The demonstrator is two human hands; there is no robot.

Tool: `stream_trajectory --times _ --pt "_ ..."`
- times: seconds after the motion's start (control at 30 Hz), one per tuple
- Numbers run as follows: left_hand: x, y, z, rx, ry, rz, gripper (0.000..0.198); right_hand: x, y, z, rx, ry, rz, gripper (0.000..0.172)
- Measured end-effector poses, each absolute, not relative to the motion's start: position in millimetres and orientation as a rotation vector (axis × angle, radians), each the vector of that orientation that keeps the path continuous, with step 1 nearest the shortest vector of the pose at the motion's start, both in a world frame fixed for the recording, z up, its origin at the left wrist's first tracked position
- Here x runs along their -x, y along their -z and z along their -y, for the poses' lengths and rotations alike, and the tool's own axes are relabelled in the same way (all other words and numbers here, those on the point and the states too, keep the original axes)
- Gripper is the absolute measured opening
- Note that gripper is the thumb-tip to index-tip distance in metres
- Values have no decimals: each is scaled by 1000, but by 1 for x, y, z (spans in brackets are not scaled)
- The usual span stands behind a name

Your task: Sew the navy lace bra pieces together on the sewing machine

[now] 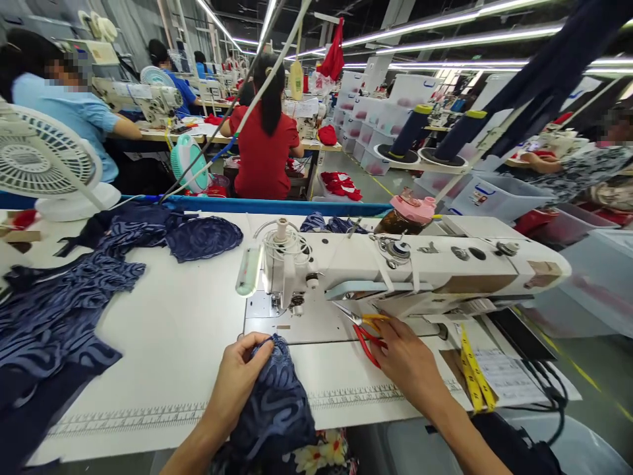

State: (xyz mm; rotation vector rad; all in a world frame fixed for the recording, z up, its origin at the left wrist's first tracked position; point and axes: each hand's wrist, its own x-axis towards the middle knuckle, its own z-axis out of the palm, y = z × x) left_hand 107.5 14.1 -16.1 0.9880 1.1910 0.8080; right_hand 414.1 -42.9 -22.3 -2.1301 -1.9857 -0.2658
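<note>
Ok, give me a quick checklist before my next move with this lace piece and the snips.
1. Left hand holds the navy lace piece: ok.
2. Right hand on the red-handled snips: touching; firm grip cannot tell.
3. Snip blades shut: cannot tell.
4. Machine bed under the presser foot bare of fabric: ok.
5. Both hands apart from the presser foot: ok.
6. Yellow tape measure apart from the snips: ok.
</note>
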Motion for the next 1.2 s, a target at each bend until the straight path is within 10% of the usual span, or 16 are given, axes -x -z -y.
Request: stream_trajectory --times 1.2 --pt "-119 22 0 -1269 -1026 -1281 16 -312 3 69 1826 -319 2089 30"
